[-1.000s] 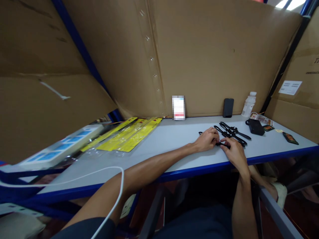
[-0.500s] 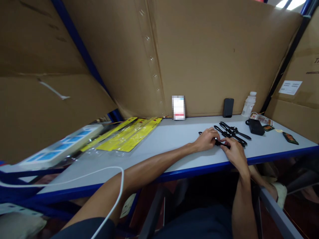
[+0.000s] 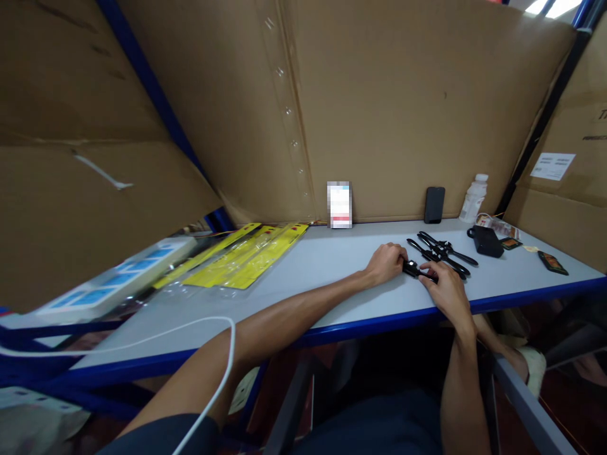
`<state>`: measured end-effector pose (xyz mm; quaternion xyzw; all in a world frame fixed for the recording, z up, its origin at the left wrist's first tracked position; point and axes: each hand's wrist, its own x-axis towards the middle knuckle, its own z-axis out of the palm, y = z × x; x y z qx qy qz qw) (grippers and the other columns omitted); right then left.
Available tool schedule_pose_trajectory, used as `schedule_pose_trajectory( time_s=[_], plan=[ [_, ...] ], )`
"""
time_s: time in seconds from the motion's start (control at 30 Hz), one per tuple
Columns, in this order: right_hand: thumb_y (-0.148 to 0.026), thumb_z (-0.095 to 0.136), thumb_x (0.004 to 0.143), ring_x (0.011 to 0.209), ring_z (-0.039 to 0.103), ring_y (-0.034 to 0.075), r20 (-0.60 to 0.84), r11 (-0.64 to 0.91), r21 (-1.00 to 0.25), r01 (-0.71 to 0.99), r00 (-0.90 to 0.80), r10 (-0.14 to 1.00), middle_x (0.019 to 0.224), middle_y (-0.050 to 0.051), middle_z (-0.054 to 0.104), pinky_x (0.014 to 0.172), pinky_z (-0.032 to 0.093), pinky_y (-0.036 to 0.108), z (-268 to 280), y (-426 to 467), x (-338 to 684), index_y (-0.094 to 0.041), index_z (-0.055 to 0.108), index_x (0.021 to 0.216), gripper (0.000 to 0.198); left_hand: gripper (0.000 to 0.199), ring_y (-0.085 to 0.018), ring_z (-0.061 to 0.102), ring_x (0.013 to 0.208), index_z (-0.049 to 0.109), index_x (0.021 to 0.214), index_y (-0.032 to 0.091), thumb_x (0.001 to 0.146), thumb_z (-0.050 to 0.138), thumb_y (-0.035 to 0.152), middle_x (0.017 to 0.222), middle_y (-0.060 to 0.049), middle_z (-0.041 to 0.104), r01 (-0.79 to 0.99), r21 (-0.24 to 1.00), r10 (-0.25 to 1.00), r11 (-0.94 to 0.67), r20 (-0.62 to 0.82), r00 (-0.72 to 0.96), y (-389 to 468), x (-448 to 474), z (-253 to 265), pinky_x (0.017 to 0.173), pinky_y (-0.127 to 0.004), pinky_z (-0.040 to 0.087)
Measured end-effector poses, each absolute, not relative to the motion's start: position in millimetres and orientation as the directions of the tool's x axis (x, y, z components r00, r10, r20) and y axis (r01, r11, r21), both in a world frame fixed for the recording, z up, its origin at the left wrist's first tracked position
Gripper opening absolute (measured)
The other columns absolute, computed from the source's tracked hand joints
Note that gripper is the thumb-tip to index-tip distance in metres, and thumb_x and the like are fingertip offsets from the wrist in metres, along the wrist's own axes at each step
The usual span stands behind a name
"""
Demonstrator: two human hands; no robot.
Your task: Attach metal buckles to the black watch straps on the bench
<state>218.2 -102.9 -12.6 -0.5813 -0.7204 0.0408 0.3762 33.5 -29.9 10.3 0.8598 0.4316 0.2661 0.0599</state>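
A black spokeshave (image 3: 411, 268) with a shiny metal part at its middle lies low over the table between my hands. My left hand (image 3: 387, 262) is closed around its left handle, which the fingers mostly hide. With bent fingers, my right hand (image 3: 444, 285) grips the right handle. Just behind my right hand, several more black spokeshaves (image 3: 441, 253) lie crossed over one another in a loose pile.
Yellow-backed clear packages (image 3: 251, 259) and a white box with blue panels (image 3: 118, 275) lie at left. Along the back stand a lit, blurred screen (image 3: 339, 205), a dark phone (image 3: 434, 205) and a bottle (image 3: 474, 199). A black case (image 3: 487, 242) rests at right; a white cable (image 3: 190, 323) crosses the left front.
My left hand has slid left along the spokeshave, from its middle to the left handle, uncovering the metal part. My right hand has stayed in place.
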Motion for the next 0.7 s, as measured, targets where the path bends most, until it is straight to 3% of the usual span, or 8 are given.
schedule_pose_trajectory(
  time_s=[0.2, 0.37, 0.47, 0.53, 0.63, 0.7],
  plan=[
    [-0.026, 0.061, 0.088, 0.093, 0.064, 0.024, 0.491, 0.316, -0.484, 0.816, -0.046, 0.87, 0.094, 0.006, 0.069, 0.087, 0.046, 0.037, -13.5, -102.3, 218.3, -0.023, 0.074, 0.106, 0.022, 0.027, -0.026, 0.067, 0.1, 0.076, 0.089, 0.017, 0.088, 0.051, 0.009, 0.097, -0.012, 0.074, 0.762, 0.103, 0.737, -0.639, 0.364, 0.569, -37.2, 30.5, 18.6, 0.09, -0.037, 0.054],
    [-0.025, 0.061, 0.088, 0.093, 0.064, 0.024, 0.478, 0.31, -0.496, 0.811, -0.043, 0.877, 0.095, 0.006, 0.069, 0.088, 0.047, 0.036, -14.2, -101.3, 219.0, -0.023, 0.074, 0.107, 0.023, 0.028, -0.027, 0.067, 0.101, 0.077, 0.089, 0.017, 0.089, 0.05, 0.01, 0.097, -0.012, 0.074, 0.771, 0.096, 0.744, -0.629, 0.361, 0.562, -37.0, 30.2, 17.6, 0.088, -0.037, 0.055],
    [-0.026, 0.061, 0.088, 0.092, 0.064, 0.023, 0.484, 0.31, -0.493, 0.813, -0.04, 0.874, 0.095, 0.005, 0.069, 0.086, 0.047, 0.036, -14.7, -101.1, 219.4, -0.023, 0.074, 0.106, 0.022, 0.029, -0.027, 0.068, 0.1, 0.078, 0.086, 0.017, 0.087, 0.05, 0.009, 0.097, -0.011, 0.075, 0.763, 0.172, 0.757, -0.622, 0.382, 0.531, -31.7, 29.1, 13.8, 0.089, -0.037, 0.055],
    [-0.026, 0.061, 0.088, 0.092, 0.064, 0.023, 0.489, 0.311, -0.489, 0.815, -0.04, 0.872, 0.095, 0.005, 0.069, 0.086, 0.047, 0.036, -14.5, -101.2, 219.6, -0.024, 0.074, 0.106, 0.022, 0.032, -0.024, 0.068, 0.097, 0.079, 0.091, 0.017, 0.085, 0.049, 0.007, 0.095, -0.009, 0.076, 0.729, 0.305, 0.773, -0.613, 0.422, 0.474, -27.1, 28.4, 11.6, 0.09, -0.036, 0.055],
    [-0.026, 0.061, 0.088, 0.092, 0.064, 0.024, 0.487, 0.315, -0.489, 0.814, -0.045, 0.872, 0.095, 0.005, 0.07, 0.086, 0.046, 0.036, -13.8, -101.8, 219.3, -0.023, 0.073, 0.107, 0.023, 0.039, -0.02, 0.068, 0.095, 0.079, 0.1, 0.017, 0.08, 0.049, 0.002, 0.095, -0.006, 0.077, 0.58, 0.492, 0.758, -0.649, 0.478, 0.443, -20.8, 27.5, 10.2, 0.089, -0.032, 0.055],
    [-0.026, 0.061, 0.089, 0.092, 0.064, 0.024, 0.484, 0.314, -0.489, 0.814, -0.045, 0.874, 0.095, 0.006, 0.07, 0.086, 0.046, 0.036, -13.3, -102.3, 218.9, -0.023, 0.074, 0.107, 0.023, 0.037, -0.019, 0.068, 0.095, 0.079, 0.098, 0.016, 0.077, 0.052, 0.002, 0.096, -0.005, 0.076, 0.473, 0.54, 0.717, -0.696, 0.487, 0.498, -18.0, 27.0, 10.0, 0.088, -0.03, 0.055]
  ],
)
